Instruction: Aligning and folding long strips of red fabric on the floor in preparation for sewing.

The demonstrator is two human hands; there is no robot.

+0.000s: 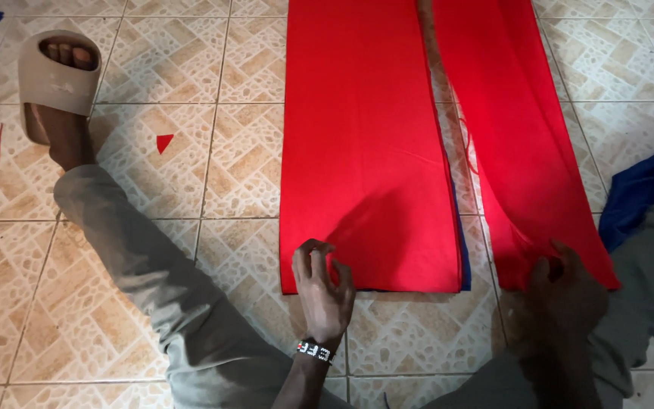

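Left hand (323, 284): fingers curled, half open, touching the near hem of the wide red cloth (365, 144) at centre frame.
Right hand (558, 291): grip closed on the narrow red strip (520, 129), lower right.
Beneath: a blue layer (463, 261) is seen at the edge, on the tiled floor (244, 159).
Risk: layers could be dragged askew if either hem is pulled unevenly.

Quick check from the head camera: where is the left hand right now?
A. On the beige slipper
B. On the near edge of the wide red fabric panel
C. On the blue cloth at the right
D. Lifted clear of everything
B: the left hand rests its fingertips on the near edge of the wide red fabric panel, far from the beige slipper and the blue cloth.
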